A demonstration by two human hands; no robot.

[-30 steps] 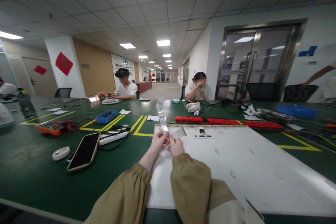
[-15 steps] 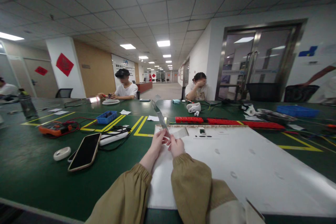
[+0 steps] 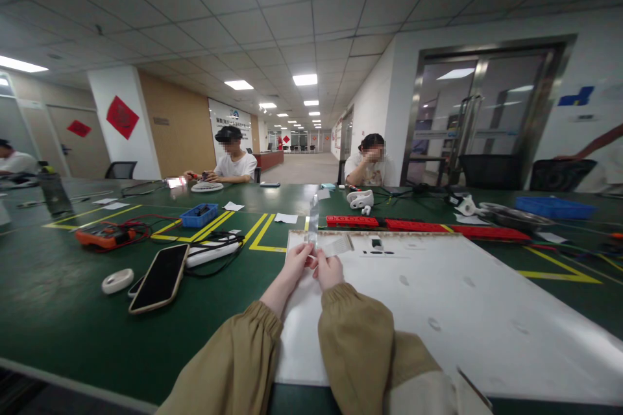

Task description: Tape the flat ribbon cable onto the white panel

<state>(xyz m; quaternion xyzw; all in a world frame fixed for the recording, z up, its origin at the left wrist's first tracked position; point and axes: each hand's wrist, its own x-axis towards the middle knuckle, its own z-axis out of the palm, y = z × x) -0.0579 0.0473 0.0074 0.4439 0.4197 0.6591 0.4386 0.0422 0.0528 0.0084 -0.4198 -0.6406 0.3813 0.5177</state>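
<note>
My left hand (image 3: 298, 262) and my right hand (image 3: 329, 270) meet over the back left corner of a white board (image 3: 418, 311). Both have their fingers pinched on a clear, shiny strip (image 3: 314, 220) that stands up from between them. Its upper end rises past the board's back edge. A small printed piece (image 3: 339, 245) lies beside the right fingers, over the board. The fingertips partly hide the lower end of the strip.
Left of the board are a phone (image 3: 159, 277), a white round object (image 3: 117, 281), a power strip (image 3: 213, 252), an orange multimeter (image 3: 103, 235) and a blue tray (image 3: 199, 214). Red strips (image 3: 351, 222) lie behind the board. Two people (image 3: 234, 162) sit across the table.
The clear strip has swung from leaning left to nearly upright, with its top now further right. Both hands stay together in nearly the same place. The view has shifted slightly.
</note>
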